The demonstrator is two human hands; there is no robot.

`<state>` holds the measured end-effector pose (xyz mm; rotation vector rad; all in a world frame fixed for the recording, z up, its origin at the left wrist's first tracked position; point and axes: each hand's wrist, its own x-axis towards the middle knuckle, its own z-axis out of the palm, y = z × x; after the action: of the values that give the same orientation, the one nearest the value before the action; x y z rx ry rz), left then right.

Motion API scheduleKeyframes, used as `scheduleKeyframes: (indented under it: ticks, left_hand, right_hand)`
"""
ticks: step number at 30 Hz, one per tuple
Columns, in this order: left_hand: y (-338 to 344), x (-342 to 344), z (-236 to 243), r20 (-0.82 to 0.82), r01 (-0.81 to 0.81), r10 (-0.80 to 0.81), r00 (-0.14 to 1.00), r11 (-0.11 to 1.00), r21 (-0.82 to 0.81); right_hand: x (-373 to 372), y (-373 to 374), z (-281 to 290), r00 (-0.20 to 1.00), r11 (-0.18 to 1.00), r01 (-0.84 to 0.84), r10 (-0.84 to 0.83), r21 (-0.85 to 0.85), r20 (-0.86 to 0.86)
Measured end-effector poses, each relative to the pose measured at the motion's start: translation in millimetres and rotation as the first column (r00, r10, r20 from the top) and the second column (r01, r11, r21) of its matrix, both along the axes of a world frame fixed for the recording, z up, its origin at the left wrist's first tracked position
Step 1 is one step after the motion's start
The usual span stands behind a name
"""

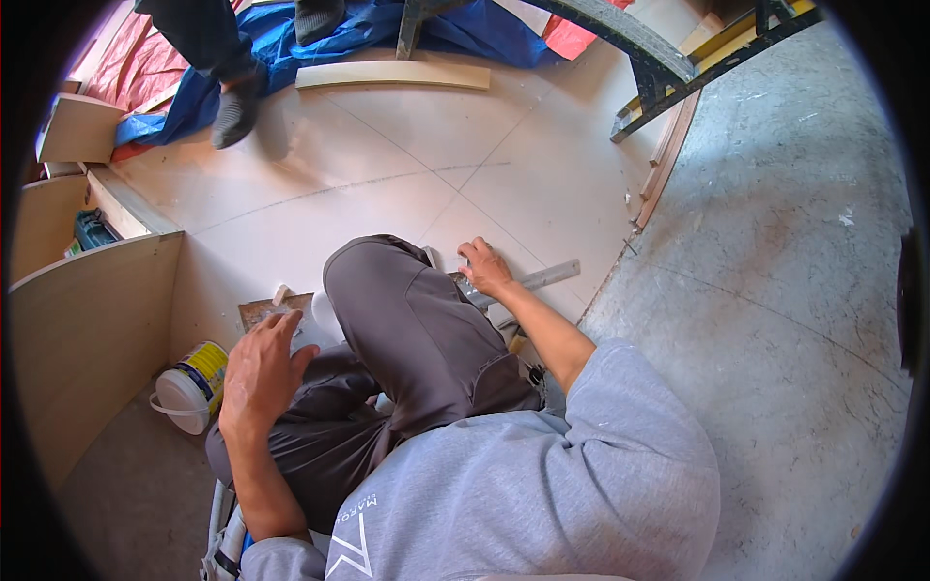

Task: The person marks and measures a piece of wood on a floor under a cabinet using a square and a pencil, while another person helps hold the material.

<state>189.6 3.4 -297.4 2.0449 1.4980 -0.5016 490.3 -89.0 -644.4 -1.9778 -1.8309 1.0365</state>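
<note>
My left hand (260,378) is raised beside my bent left leg, with its fingers stretched and the thumb apart, and nothing in it. Below and left of it a white bucket (184,397) with a yellow and blue label lies tilted. My right hand (486,267) is low over the pale floor beyond my right knee. Its fingers are bent in toward the thumb; what lies between them is too small to make out. A flat metal straightedge (554,274) runs out from under that wrist. My raised knee partly hides other small things there.
Another person's socked foot (237,114) stands on the far left of the pale tiles. A blue tarp (281,48), a curved wooden strip (392,75) and a stepladder (668,77) lie beyond. A curved wooden panel (97,329) stands at the left, beside a green power tool (94,230).
</note>
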Motion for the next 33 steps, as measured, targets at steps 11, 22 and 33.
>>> scheduleKeyframes:
  ticks: [11,22,33]
  left_hand:
    - [-7,-11,-14,0.070,0.055,-0.064,0.995,0.991,0.121]
    - [-4,2,-11,0.036,0.068,-0.070,0.997,0.995,0.066]
    - [-2,6,-8,0.001,0.057,-0.057,0.998,0.996,0.069]
  right_hand:
    - [11,-7,-14,0.993,0.989,0.108,-0.101,0.103,-0.067]
    - [20,-17,1,1.000,0.999,0.009,-0.009,0.045,0.013]
    - [-13,14,18,0.967,0.989,-0.008,0.044,0.146,-0.249]
